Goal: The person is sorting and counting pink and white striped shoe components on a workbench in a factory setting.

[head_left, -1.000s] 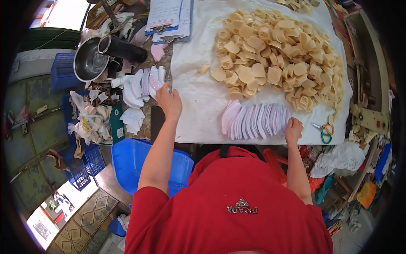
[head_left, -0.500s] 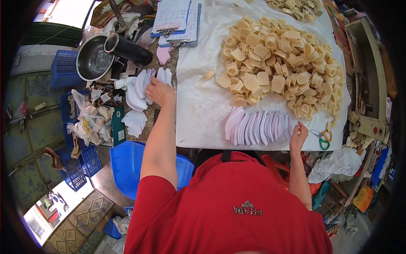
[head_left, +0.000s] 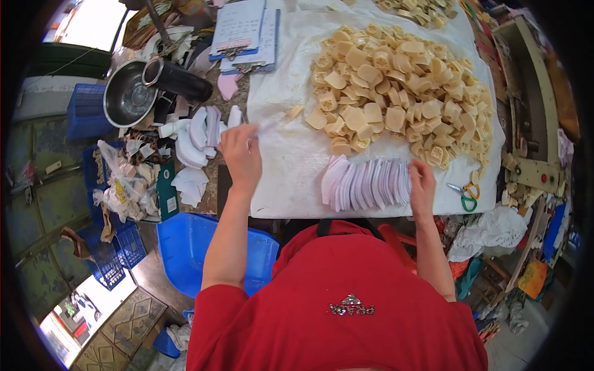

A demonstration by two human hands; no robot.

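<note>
My left hand (head_left: 242,157) is raised over the table's left edge, its fingers pinched on a thin pale piece (head_left: 267,128) smeared by motion. Beside it lie small stacks of curved white and lilac pieces (head_left: 198,128). A long row of similar thin curved pieces (head_left: 368,184) stands on edge near the front of the white-covered table (head_left: 281,179). Against the right end of that row my right hand (head_left: 422,185) rests, with bent fingers closed on the last pieces. Behind the row spreads a large heap of cream-coloured moulded pieces (head_left: 402,93).
Scissors with green and orange handles (head_left: 468,196) lie right of the row. Clipboards (head_left: 244,34), a metal bowl (head_left: 130,93) and a black cylinder (head_left: 178,80) are at the far left. A blue plastic tub (head_left: 185,247) stands below the table's left side.
My left hand has lifted off the small stack and moved right and nearer, carrying a thin piece. My right hand has come in against the row's right end.
</note>
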